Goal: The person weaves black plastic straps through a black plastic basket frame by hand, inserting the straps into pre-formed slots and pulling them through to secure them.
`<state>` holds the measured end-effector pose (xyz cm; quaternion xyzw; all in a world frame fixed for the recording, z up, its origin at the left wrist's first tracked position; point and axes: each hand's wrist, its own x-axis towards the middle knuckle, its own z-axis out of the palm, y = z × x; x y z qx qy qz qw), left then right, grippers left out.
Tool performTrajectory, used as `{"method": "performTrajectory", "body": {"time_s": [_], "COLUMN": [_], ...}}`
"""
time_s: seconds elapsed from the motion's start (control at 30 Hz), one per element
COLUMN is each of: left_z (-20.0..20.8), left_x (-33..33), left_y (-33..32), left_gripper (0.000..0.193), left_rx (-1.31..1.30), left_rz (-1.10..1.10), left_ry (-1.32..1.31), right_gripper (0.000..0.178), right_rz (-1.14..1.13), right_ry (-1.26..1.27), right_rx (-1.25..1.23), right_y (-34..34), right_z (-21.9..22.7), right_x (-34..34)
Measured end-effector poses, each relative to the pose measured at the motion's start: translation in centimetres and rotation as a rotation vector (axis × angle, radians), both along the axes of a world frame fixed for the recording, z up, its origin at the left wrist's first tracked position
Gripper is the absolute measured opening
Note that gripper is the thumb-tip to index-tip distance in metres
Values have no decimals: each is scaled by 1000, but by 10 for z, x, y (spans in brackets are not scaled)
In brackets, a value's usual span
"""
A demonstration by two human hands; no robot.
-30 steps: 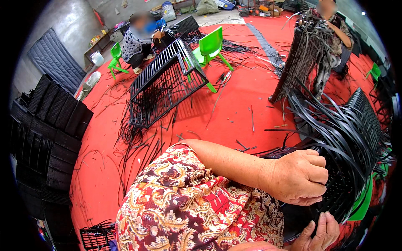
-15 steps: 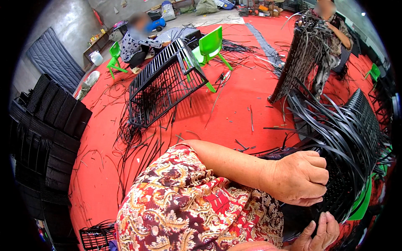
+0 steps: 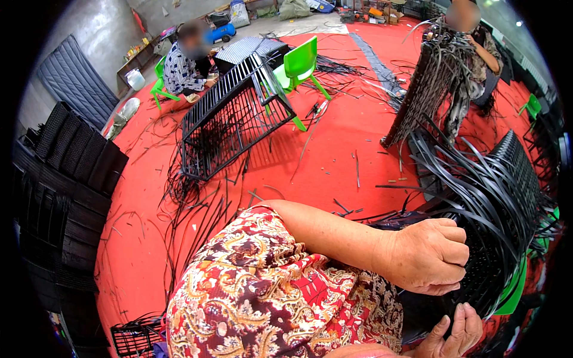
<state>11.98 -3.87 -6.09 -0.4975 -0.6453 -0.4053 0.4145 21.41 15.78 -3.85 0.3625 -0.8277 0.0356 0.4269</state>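
Note:
My left hand (image 3: 422, 256) is closed in a fist over the black woven panel (image 3: 486, 256); whatever its fingers grip is hidden beneath them. Below it, at the lower edge, my right hand (image 3: 455, 335) is close to the panel's near side. Its thumb and fingers stand apart, and I see nothing between them. Long flat black strips (image 3: 471, 179) fan out loosely from the woven work, bending over it beyond my left hand.
A black slatted frame (image 3: 233, 119) lies tilted on the red floor covering (image 3: 334, 161), beside a green chair (image 3: 300, 62). One person (image 3: 182, 68) sits at the far left; another (image 3: 477, 65) is behind a strip-covered panel (image 3: 418, 89). Dark woven pieces (image 3: 65, 149) are stacked at left.
The seated person at the far left has leaned back toward the left, away from the black woven piece. My two hands have hardly moved.

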Motion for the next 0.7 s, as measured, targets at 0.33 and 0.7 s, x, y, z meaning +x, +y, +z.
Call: {"method": "performTrajectory", "body": {"time_s": [0.33,0.7], "left_z": [-1,-3], "left_x": [0,-2], "left_y": [2,4], "left_gripper": [16,17], "left_rx": [20,30], "left_rz": [-10,-26], "left_ry": [2,9], "right_gripper": [18,20], "right_rz": [-6,-4], "right_ry": [-37,-33], "right_rx": [-15,-11], "right_y": [2,5], "right_z": [-1,-4], "right_x": [4,3]}}
